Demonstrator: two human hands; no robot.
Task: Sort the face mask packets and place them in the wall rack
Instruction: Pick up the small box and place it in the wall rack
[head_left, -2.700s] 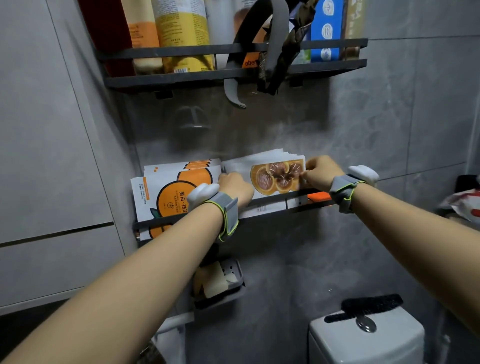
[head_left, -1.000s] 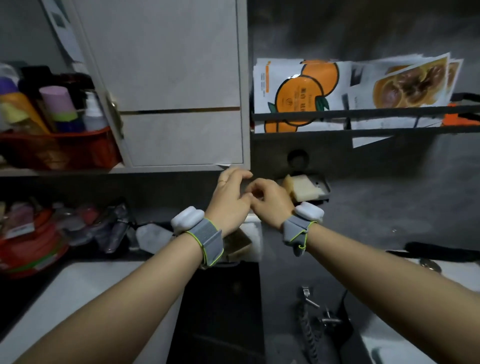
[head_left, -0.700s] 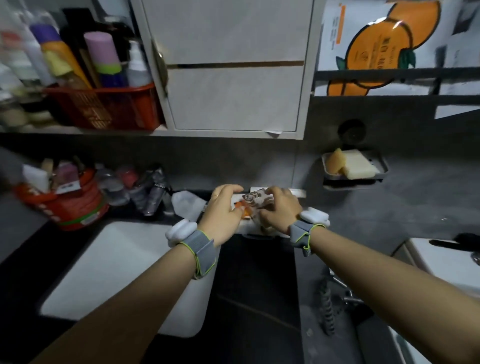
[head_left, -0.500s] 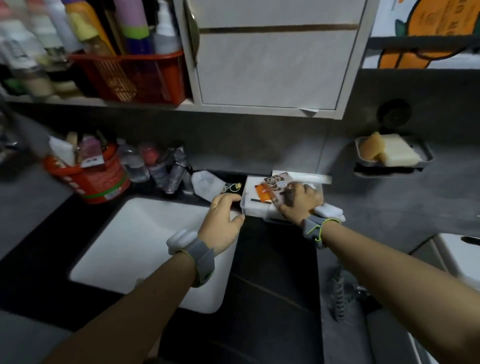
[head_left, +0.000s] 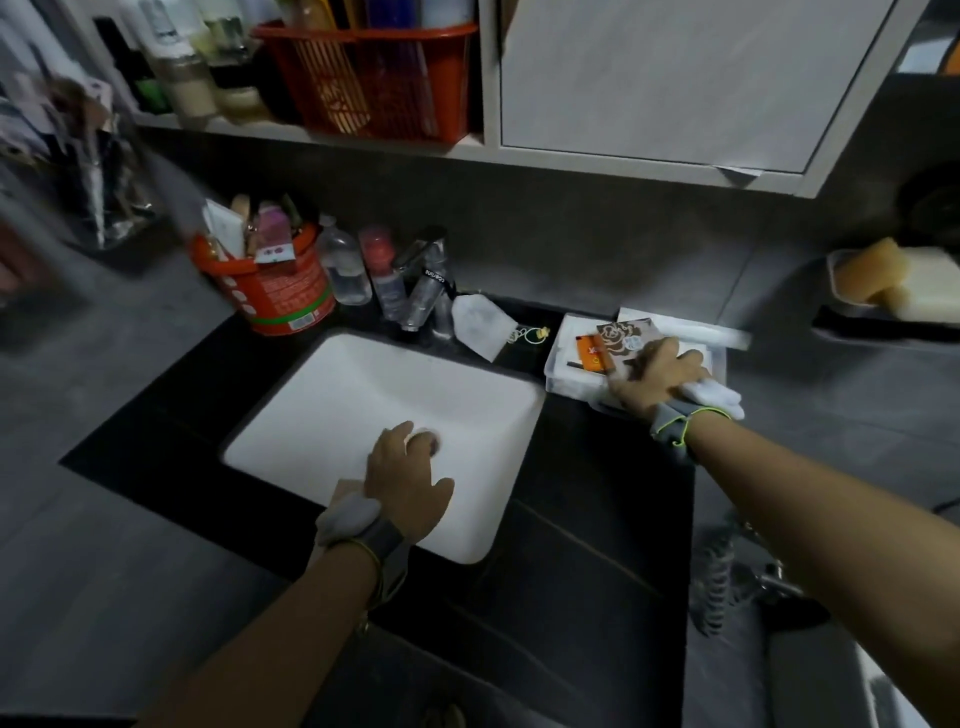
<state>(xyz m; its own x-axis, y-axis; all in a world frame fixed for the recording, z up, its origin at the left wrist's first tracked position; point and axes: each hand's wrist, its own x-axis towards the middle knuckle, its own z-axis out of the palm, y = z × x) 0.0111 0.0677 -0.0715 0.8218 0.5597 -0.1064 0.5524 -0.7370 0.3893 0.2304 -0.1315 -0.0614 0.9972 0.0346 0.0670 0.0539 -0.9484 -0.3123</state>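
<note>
Right hand reaches for the next face mask packets beside the sink

At the right of the frame, the right hand (head_left: 657, 376) lies over a small stack of flat white face mask packets (head_left: 571, 370) on the black stone counter (head_left: 587, 519), just right of the white square basin (head_left: 363, 384); its fingers (head_left: 652, 349) press on the top brown rose-printed packet (head_left: 621, 338), though whether they have pinched it cannot be told. The left hand (head_left: 405, 486) hangs low in the centre over the basin, fingers loosely curled and empty. The wall rack is out of view. The risk from here is probably a slip: slick packets could fan apart under a one-handed lift and slide into the basin, or two kinds could come up together and spoil the sort.
</note>
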